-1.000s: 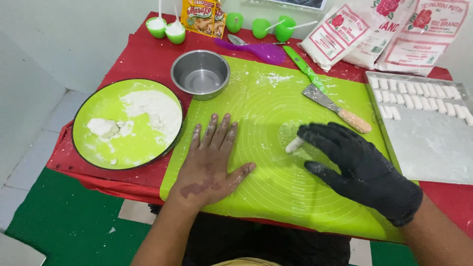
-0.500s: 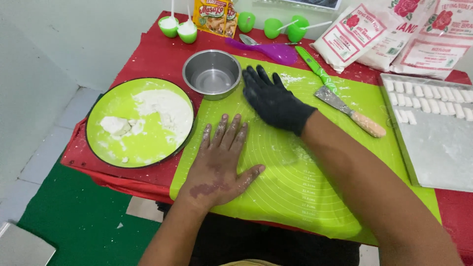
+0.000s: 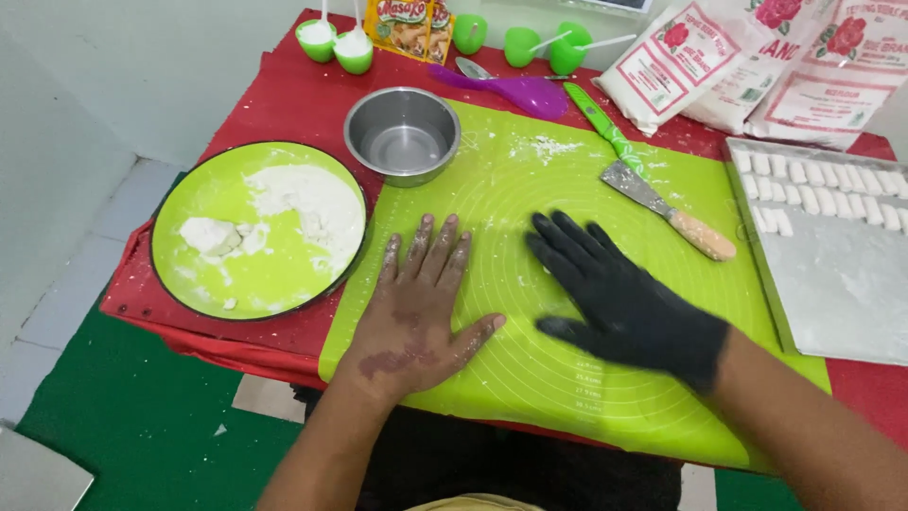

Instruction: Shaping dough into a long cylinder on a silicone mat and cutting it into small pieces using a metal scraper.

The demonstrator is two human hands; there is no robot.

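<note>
On the red-covered counter [image 3: 236, 85], the bare left hand [image 3: 416, 312] and black-gloved right hand [image 3: 619, 298] press flat – fingers spread, gripping nothing – on the thin lime-green silicone mat [image 3: 530, 180], likely floppy and best lifted by an edge.

The left hand [image 3: 416, 317] was bare, its fingertips dusted with white flour. The right hand [image 3: 629, 308] wore a black glove ending at the wrist; both forearms were sleeveless.

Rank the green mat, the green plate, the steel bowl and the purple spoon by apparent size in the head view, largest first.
1. Green mat
2. Green plate
3. Steel bowl
4. Purple spoon

The bowl and spoon sit farther from the camera, so they may look a little smaller than they are; their order against each other is less certain.
</note>
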